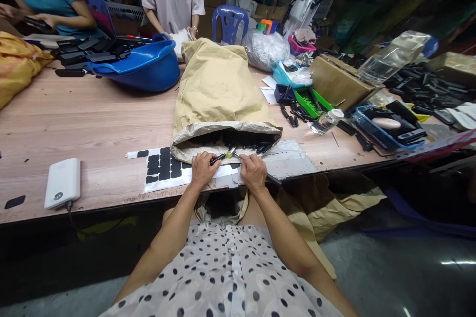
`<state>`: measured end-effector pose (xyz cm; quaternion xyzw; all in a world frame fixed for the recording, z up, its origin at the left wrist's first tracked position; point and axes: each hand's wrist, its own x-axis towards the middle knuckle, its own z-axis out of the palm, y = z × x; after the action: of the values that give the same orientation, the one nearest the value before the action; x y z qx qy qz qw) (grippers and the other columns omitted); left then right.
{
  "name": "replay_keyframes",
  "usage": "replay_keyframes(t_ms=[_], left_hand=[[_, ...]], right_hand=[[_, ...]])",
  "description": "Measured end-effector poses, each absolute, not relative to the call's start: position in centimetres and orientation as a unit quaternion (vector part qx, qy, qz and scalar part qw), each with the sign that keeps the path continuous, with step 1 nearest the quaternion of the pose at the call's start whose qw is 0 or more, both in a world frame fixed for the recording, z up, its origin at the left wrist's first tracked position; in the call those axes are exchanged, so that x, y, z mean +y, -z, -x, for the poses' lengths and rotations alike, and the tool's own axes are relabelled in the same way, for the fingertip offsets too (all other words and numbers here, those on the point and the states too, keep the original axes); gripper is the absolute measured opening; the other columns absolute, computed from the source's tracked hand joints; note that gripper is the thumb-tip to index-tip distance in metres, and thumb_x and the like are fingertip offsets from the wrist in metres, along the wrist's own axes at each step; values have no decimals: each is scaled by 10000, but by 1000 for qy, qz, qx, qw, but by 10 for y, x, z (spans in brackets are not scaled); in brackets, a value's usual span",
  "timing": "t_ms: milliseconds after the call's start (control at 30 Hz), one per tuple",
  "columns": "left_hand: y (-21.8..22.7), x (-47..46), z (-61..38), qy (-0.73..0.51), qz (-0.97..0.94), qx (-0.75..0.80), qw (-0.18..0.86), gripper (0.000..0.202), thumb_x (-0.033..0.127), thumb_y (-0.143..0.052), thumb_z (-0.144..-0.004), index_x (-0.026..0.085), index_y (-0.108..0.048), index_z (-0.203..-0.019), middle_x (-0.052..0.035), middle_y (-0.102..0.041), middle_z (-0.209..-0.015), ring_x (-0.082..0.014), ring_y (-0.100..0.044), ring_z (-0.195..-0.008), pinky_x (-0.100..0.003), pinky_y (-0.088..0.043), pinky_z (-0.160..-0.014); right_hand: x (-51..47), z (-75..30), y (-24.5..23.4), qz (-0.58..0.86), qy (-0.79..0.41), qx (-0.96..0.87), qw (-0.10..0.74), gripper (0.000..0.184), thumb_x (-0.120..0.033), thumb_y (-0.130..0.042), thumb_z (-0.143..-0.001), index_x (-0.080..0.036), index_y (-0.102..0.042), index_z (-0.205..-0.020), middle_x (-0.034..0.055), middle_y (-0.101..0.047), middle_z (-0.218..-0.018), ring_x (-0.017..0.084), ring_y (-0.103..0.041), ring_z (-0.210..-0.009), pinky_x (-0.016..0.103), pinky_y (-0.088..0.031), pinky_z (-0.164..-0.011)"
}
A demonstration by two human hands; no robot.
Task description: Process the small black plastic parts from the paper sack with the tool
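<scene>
My left hand (203, 168) is closed on a slim black piece (217, 159) whose tip points right. My right hand (253, 172) grips a thin silvery-tipped tool (236, 154); a dark end sticks out below that hand. Between the two hands, the tips meet at a small yellow-green bit (228, 153). Just beyond them lies a large tan paper sack (223, 84), its mouth open toward me, with several black parts (264, 147) inside. Under my left hand is a white sheet (178, 182) with black rounded stickers (164, 163).
A white power bank (63, 183) with a cable lies at left. Behind are a blue basin (148, 67) and a heap of black parts (89, 52). At right stand a clear bottle (326, 122), a green tray (312, 101) and a blue basket (390, 129). Two people work across the table.
</scene>
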<state>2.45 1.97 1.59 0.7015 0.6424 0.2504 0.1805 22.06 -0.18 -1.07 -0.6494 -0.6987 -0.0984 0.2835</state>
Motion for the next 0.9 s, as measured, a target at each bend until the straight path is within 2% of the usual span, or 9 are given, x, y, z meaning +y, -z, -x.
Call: replay_keyframes(t_ms=[167,300,400,467,567,667,733,800,900], left_hand=[[-26,8,-18,-309,-697,614,204,162,327,-608,-887,226,-720,-946,-62,-736,-982,-253,-626,-971,-388,-468,-892],[-37,-36,-16,-334,-726,528,287,262,389,-531,-932,221,-712,-1022,-34,-744,-921,-192,-647,-815,-305,-495,-772],[-35,-72,-21,-228,-762,482,367,252,378,-545,-915,238,-718,-1034,-16,-758,-878,-185,-678,-763,-279,-497,-724],[-27,-86,-26,-122,-767,506,375,239,342,-538,-915,250,-719,-1043,-28,-774,-889,-214,-710,-802,-298,-503,-746],[-14,-90,-31,6,-738,574,356,285,272,-522,-918,224,-706,-1131,-106,-785,-996,-283,-739,-933,-352,-511,-792],[-10,-84,-31,42,-726,586,357,310,220,-613,-838,175,-719,-1127,-164,-779,-1009,-335,-740,-963,-379,-515,-775],[-17,-76,-30,37,-733,564,378,246,239,-645,-809,191,-743,-1029,-113,-783,-900,-297,-740,-869,-343,-510,-721],[-29,-62,-31,-6,-733,529,428,185,320,-609,-845,206,-743,-902,-40,-748,-734,-228,-704,-718,-293,-490,-645],[-48,-25,-35,-156,-704,523,454,297,429,-544,-881,198,-715,-804,8,-670,-618,-172,-627,-615,-265,-474,-611]], right_hand=[[-1,-218,10,645,103,-701,285,268,-168,-584,-910,-277,-764,-1076,44,-607,-858,202,-470,-827,299,-318,-716],[-1,-218,11,648,106,-698,284,263,-169,-583,-914,-274,-758,-1080,48,-608,-865,207,-468,-834,307,-312,-720],[-1,-217,12,651,104,-696,283,257,-178,-581,-921,-273,-754,-1084,51,-602,-864,211,-466,-838,313,-307,-720],[-1,-216,13,651,103,-697,283,248,-184,-582,-922,-272,-754,-1078,51,-598,-857,214,-466,-840,314,-308,-721],[0,-215,13,649,102,-697,286,243,-189,-583,-922,-273,-754,-1072,51,-596,-856,215,-468,-844,313,-314,-725],[0,-214,12,650,100,-697,287,245,-188,-577,-923,-274,-753,-1069,53,-601,-869,214,-471,-847,310,-321,-730],[-1,-213,12,651,97,-697,286,248,-186,-571,-926,-276,-753,-1070,55,-603,-878,215,-472,-850,311,-322,-731],[-1,-212,12,653,94,-697,283,251,-188,-566,-929,-276,-751,-1073,58,-600,-881,218,-471,-856,315,-322,-734],[-2,-212,12,654,94,-697,279,253,-191,-558,-933,-275,-749,-1077,59,-594,-882,219,-469,-860,315,-324,-740]])
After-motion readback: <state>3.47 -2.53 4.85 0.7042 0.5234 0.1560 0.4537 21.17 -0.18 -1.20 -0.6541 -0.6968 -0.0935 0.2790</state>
